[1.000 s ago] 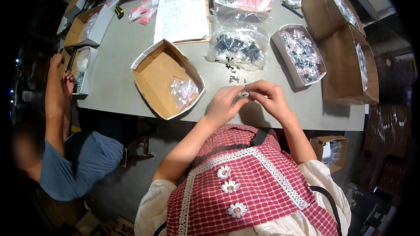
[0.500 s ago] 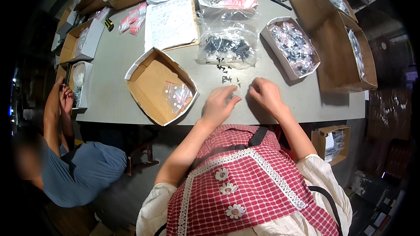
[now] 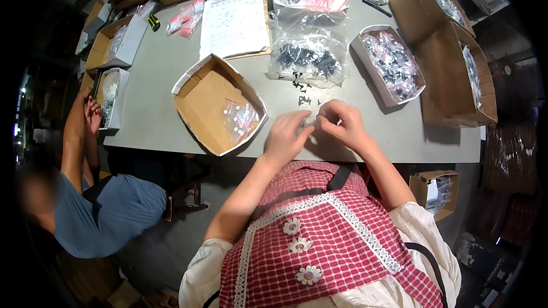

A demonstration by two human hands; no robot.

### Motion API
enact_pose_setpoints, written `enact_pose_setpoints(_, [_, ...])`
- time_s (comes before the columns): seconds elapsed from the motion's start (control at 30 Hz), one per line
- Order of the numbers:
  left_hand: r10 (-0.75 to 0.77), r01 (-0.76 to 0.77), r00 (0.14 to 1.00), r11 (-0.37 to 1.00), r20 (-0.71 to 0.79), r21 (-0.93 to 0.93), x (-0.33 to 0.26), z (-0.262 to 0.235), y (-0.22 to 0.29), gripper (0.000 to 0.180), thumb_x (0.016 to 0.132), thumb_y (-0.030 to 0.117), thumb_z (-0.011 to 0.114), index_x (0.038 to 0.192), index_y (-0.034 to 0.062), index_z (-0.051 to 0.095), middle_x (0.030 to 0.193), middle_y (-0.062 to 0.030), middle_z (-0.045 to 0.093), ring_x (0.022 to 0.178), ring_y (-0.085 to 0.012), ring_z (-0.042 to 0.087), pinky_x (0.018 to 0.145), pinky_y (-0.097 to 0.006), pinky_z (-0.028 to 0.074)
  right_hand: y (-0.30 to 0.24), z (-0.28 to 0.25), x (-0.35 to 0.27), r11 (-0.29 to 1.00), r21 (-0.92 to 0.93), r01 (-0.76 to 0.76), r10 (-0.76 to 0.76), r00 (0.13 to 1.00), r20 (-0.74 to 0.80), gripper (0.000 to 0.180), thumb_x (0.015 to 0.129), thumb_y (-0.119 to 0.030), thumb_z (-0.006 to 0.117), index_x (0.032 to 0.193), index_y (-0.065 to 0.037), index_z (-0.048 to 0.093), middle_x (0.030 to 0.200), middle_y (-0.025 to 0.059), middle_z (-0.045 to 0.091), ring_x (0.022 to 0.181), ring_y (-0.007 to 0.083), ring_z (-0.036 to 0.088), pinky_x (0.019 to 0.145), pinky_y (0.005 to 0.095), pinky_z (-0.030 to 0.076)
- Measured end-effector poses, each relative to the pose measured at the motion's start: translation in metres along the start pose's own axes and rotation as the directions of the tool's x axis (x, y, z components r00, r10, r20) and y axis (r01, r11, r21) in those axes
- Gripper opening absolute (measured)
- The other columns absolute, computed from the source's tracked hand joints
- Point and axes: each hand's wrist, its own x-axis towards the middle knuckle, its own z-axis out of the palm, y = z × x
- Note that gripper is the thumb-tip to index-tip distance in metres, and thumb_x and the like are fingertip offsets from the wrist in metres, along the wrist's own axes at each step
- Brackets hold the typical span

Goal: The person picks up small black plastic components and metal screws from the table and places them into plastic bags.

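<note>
On the table (image 3: 228, 158) near small black pieces (image 3: 301, 101), left hand (image 3: 286, 133) and right hand (image 3: 346, 125) curl, pinching unclear

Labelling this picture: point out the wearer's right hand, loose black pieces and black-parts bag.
Wearer's right hand (image 3: 347, 123): head view, middle of the hand.
Loose black pieces (image 3: 301, 101): head view, within the cluster.
Black-parts bag (image 3: 309, 60): head view, its clear plastic middle.

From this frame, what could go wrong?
1. Loose black pieces lie just beyond the left hand and right hand; a careless sweep might scatter them.
2. The open cardboard box has a corner near the front edge of the table; the left forearm could nudge it off.
</note>
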Motion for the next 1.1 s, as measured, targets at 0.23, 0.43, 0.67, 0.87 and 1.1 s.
enact_pose_setpoints(0.23, [-0.006,0.005,1.0,0.998,-0.008,-0.057,0.002,0.0,0.009,0.036,0.078,0.003,0.072,0.113,0.0036,0.065,0.104,-0.0133,0.068,0.092,-0.0324,0.065,0.078,-0.039,0.052,-0.021,-0.008,-0.003,0.999,0.039,-0.002,0.0,0.999,0.038,0.017,0.085,-0.018,0.075,0.095,-0.004,0.074,0.084,0.0093,0.067,0.074,0.0212,0.066,0.064,0.0305,0.051])
enact_pose_setpoints(0.43, [-0.086,0.092,0.994,0.99,0.061,-0.105,0.006,-0.003,0.02,0.037,0.083,0.005,0.071,0.118,0.0036,0.062,0.101,-0.013,0.067,0.093,-0.0274,0.064,0.074,-0.036,0.052,-0.011,0.001,-0.009,0.989,0.148,-0.02,-0.001,0.99,0.139,0.018,0.087,-0.017,0.074,0.096,-0.002,0.074,0.096,0.0103,0.068,0.082,0.0185,0.066,0.069,0.0287,0.051])
enact_pose_setpoints(0.67, [-0.516,0.557,0.83,0.778,0.209,-0.29,-0.005,0.004,0.004,0.034,0.088,0.001,0.069,0.121,-0.0004,0.062,0.103,-0.008,0.068,0.083,-0.0099,0.062,0.069,-0.023,0.051,-0.017,-0.039,0.004,0.956,0.026,-0.292,0.289,0.954,0.08,0.022,0.096,-0.016,0.067,0.104,0.004,0.068,0.09,0.0043,0.069,0.081,0.0119,0.066,0.074,0.0282,0.054])
enact_pose_setpoints(0.87, [-0.447,0.612,0.79,0.524,0.42,-0.593,0.043,-0.031,0.036,0.025,0.099,0.023,0.062,0.11,0.0007,0.067,0.098,-0.0075,0.071,0.083,-0.0106,0.066,0.068,-0.023,0.053,-0.042,-0.05,-0.001,0.723,0.531,-0.443,0.309,0.894,0.324,0.017,0.093,-0.01,0.07,0.103,0.002,0.063,0.085,0.0061,0.069,0.076,0.0139,0.069,0.068,0.0277,0.057])
enact_pose_setpoints(1.1, [-0.383,0.687,0.701,0.589,0.602,-0.425,0.072,-0.055,0.051,0.02,0.094,0.021,0.066,0.096,0.0014,0.065,0.08,-0.0039,0.068,0.071,-0.0085,0.063,0.054,-0.021,0.048,-0.069,-0.055,0.007,0.642,0.559,-0.524,0.3,0.843,0.446,0.027,0.091,-0.006,0.07,0.113,-0.001,0.054,0.084,0.008,0.069,0.072,0.0142,0.069,0.064,0.0267,0.057])
